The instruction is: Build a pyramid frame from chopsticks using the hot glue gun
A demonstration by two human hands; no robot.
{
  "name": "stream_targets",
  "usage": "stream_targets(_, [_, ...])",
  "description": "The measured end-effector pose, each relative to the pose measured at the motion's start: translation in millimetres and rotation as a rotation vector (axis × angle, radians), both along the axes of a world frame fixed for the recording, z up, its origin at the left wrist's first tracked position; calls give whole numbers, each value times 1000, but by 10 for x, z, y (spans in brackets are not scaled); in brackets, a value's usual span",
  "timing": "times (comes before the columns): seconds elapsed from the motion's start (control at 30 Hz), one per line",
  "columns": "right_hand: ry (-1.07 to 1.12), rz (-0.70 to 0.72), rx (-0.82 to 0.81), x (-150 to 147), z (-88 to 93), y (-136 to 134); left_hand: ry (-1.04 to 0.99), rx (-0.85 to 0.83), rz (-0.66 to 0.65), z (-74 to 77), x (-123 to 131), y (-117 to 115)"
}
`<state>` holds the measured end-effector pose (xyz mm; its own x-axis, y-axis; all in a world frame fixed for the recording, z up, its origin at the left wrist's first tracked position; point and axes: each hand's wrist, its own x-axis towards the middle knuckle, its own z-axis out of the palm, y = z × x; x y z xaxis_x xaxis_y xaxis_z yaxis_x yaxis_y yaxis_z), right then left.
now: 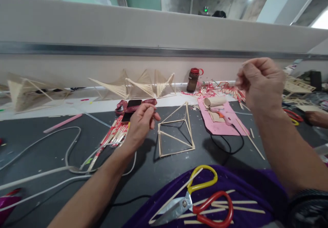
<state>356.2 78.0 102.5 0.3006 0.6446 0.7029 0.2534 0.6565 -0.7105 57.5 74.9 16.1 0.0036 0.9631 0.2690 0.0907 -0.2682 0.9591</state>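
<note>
A small frame of thin wooden sticks point(176, 132) stands on the dark table, shaped like a pyramid. My left hand point(140, 123) hovers just left of it, fingers pinched together near the frame's upper left corner; whether it holds something thin I cannot tell. My right hand point(260, 82) is raised well above the table to the right, closed in a loose fist with thumb and fingers pinched. On my purple lap point(243, 187) lie scissors point(197, 200) with one yellow and one red handle, beside several loose sticks point(238, 207).
A pink mat point(219, 125) holds a glue gun point(222, 113) and a paper roll. Wrapped chopsticks point(115, 135), a phone point(132, 108) with red lanyard, white cables point(69, 152), a brown bottle point(193, 80) and finished stick models point(138, 84) line the back. Another person's hand point(316, 118) rests at far right.
</note>
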Motion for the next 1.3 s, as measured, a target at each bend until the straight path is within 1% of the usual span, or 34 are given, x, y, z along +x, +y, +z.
stream_targets(0.07, [78,40,-7,66,-43,-150,-32,17,41,72,1,-192])
stream_targets(0.13, [75,83,-80,87,-166,-342,-39,29,59,131,9,-466])
stream_targets(0.2, [-12,149,-257,63,-357,-560,-7,28,-3,133,28,-787])
stream_targets(0.23, [-55,175,-350,36,-464,-671,30,21,-52,104,45,-944])
stream_targets(0.27, [-101,233,-438,1,-569,-778,89,16,-143,55,70,-1088])
stream_targets(0.3, [-153,339,-558,-41,-665,-878,154,-4,-248,-8,104,-1211])
stream_targets(0.37, [-244,558,-741,-135,-814,-1051,211,37,-511,-151,200,-1380])
stream_targets(0.4, [-279,662,-798,-184,-863,-1123,251,31,-575,-214,259,-1427])
stream_targets(0.47, [-349,803,-851,-274,-915,-1240,356,-77,-673,-290,378,-1464])
stream_targets(0.53, [-403,877,-856,-348,-919,-1328,442,-232,-716,-300,474,-1457])
stream_targets(0.57, [-425,911,-843,-378,-910,-1361,443,-305,-726,-290,509,-1447])
stream_targets(0.63, [-453,1000,-785,-429,-879,-1405,376,-387,-714,-270,552,-1426])
stream_targets(0.73, [-518,1106,-703,-493,-829,-1424,218,-394,-716,-282,574,-1413])
stream_targets(0.83, [-562,1127,-695,-536,-810,-1404,122,-389,-725,-316,564,-1410])
stream_targets(1.0, [-529,1178,-684,-560,-830,-1355,77,-423,-636,-323,529,-1389])
stream_targets(1.07, [-506,1203,-682,-569,-824,-1346,-18,-503,-633,-327,530,-1375])
stream_targets(1.2, [-415,1252,-620,-596,-812,-1335,-273,-761,-663,-364,551,-1344])
stream_targets(1.3, [-429,1241,-550,-606,-830,-1327,-359,-854,-658,-405,562,-1332])
